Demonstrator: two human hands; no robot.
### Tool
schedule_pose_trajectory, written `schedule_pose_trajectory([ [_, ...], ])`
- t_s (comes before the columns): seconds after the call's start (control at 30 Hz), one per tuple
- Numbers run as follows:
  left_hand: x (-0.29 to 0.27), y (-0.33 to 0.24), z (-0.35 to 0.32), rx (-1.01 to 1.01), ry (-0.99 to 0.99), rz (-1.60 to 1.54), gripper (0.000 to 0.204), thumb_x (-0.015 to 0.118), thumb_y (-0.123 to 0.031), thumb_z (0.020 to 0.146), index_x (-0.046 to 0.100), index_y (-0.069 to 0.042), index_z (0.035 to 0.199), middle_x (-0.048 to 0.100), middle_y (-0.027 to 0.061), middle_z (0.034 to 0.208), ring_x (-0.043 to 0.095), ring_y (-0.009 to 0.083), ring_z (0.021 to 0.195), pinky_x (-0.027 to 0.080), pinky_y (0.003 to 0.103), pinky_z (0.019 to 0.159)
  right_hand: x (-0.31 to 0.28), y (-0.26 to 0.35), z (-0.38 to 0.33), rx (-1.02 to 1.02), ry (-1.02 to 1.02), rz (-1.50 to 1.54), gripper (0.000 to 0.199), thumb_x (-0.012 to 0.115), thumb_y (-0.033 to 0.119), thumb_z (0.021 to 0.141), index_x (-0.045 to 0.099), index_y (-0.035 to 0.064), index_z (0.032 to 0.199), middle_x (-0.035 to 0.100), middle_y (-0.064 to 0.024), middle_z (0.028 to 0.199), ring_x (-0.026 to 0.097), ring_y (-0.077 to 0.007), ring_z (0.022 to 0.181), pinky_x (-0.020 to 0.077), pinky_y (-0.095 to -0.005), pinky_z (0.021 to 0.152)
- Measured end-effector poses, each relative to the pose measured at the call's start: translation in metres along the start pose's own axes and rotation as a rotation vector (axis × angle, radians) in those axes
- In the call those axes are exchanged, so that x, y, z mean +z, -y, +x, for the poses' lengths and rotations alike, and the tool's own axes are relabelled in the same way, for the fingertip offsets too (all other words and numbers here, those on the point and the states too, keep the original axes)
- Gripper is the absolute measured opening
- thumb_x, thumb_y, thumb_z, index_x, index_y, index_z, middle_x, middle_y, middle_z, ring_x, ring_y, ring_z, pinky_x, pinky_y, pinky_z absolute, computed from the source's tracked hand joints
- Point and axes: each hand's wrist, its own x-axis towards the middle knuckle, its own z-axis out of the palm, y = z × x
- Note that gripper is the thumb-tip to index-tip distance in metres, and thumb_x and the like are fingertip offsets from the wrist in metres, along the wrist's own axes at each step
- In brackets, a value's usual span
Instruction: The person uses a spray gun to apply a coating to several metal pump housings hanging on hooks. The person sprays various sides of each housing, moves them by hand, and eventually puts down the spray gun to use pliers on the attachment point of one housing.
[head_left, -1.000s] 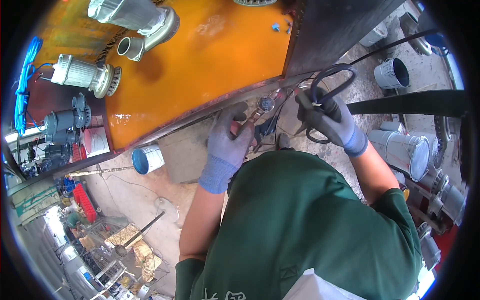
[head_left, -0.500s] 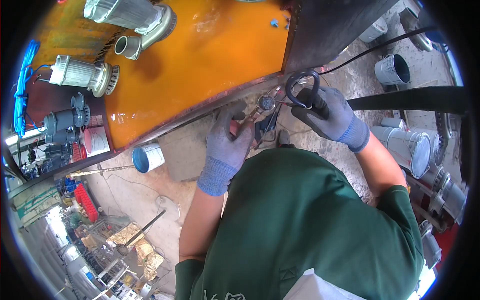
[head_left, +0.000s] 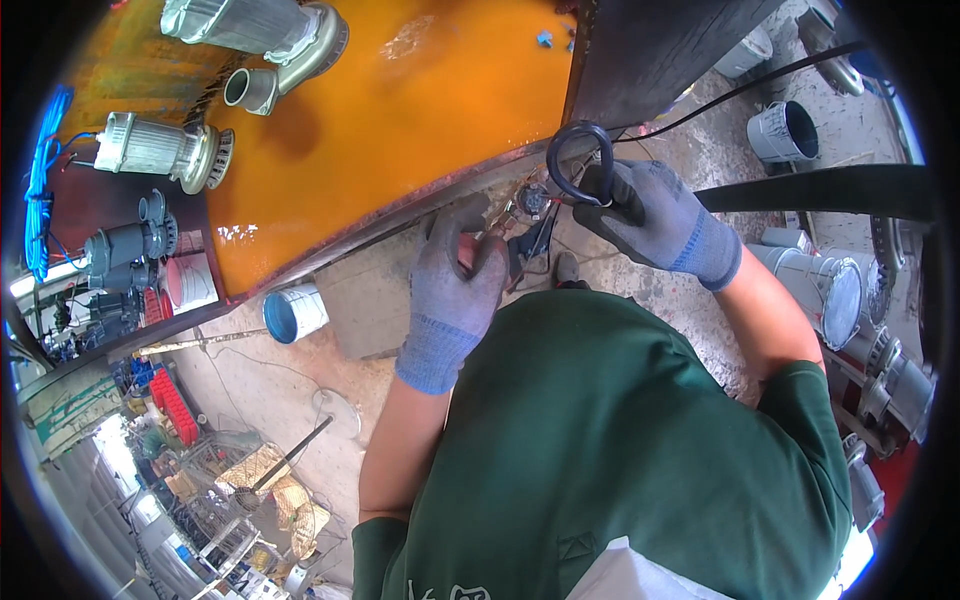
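My left hand point(head_left: 455, 275), in a grey glove with a blue cuff, is closed with thumb and fingers around a reddish piece point(head_left: 467, 250), mostly hidden by the glove. Just beyond its fingertips sits a small round dark part point(head_left: 533, 199) with thin wires or metal bits about it; its kind is unclear. My right hand point(head_left: 645, 215), gloved alike, grips a tool with a thick dark loop handle point(head_left: 580, 128), perhaps scissors. The loop stands up past the fingers. The tool's working end lies close to the round part and is hard to make out.
An orange-topped table point(head_left: 400, 120) carries metal pumps point(head_left: 160, 150) and a blue cable coil point(head_left: 40, 190). A blue-lined bucket point(head_left: 295, 313) stands below its edge. Grey buckets point(head_left: 783, 132) and a dark beam point(head_left: 820, 192) are at right. A black cable point(head_left: 740, 95) runs from the upper right.
My right hand and the loop handle have shifted slightly left, with the loop turning and coming nearer the table edge. My left hand has hardly moved and keeps its hold.
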Motion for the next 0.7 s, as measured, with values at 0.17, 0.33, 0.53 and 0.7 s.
schedule_pose_trajectory([
  [0.17,0.002,-0.002,0.001,-0.029,-0.011,-0.031,0.038,0.072,-0.009,0.091,0.066,-0.004,0.128,0.07,0.0196,0.107,0.071,0.0318,0.09,0.057,0.041,0.083,0.001,-0.006,0.003,0.107,0.146,0.071,0.03,0.08,0.022,0.092,0.069,0.0011,0.111,0.068,-0.0193,0.086,0.066,-0.0377,0.077,0.0522,-0.0441,0.073],
  [0.33,0.002,-0.005,0.001,-0.066,0.003,0.002,0.038,0.072,-0.008,0.091,0.066,-0.004,0.128,0.071,0.0188,0.104,0.07,0.0304,0.086,0.057,0.041,0.08,0.008,-0.016,-0.002,0.08,0.132,0.081,0.029,0.077,0.018,0.092,0.066,0.0016,0.113,0.067,-0.0207,0.083,0.067,-0.0404,0.079,0.0522,-0.0458,0.072],
  [0.53,0.006,-0.008,0.003,-0.064,0.004,-0.058,0.037,0.072,-0.007,0.091,0.067,-0.004,0.127,0.071,0.0167,0.1,0.069,0.0274,0.079,0.057,0.04,0.076,0.011,-0.016,-0.003,-0.047,0.071,0.068,0.033,0.077,0.017,0.091,0.066,0.001,0.117,0.068,-0.0209,0.086,0.067,-0.0398,0.078,0.0531,-0.0456,0.073],
  [0.7,0.006,0.003,0.007,0.09,-0.054,-0.059,0.035,0.071,-0.005,0.091,0.066,-0.003,0.125,0.071,0.0172,0.101,0.069,0.0245,0.078,0.057,0.038,0.075,0.007,-0.018,-0.009,0.139,-0.026,0.476,0.022,0.073,0.015,0.099,0.066,0.0006,0.114,0.067,-0.0066,0.08,0.066,-0.0169,0.073,0.0528,-0.0348,0.069],
])
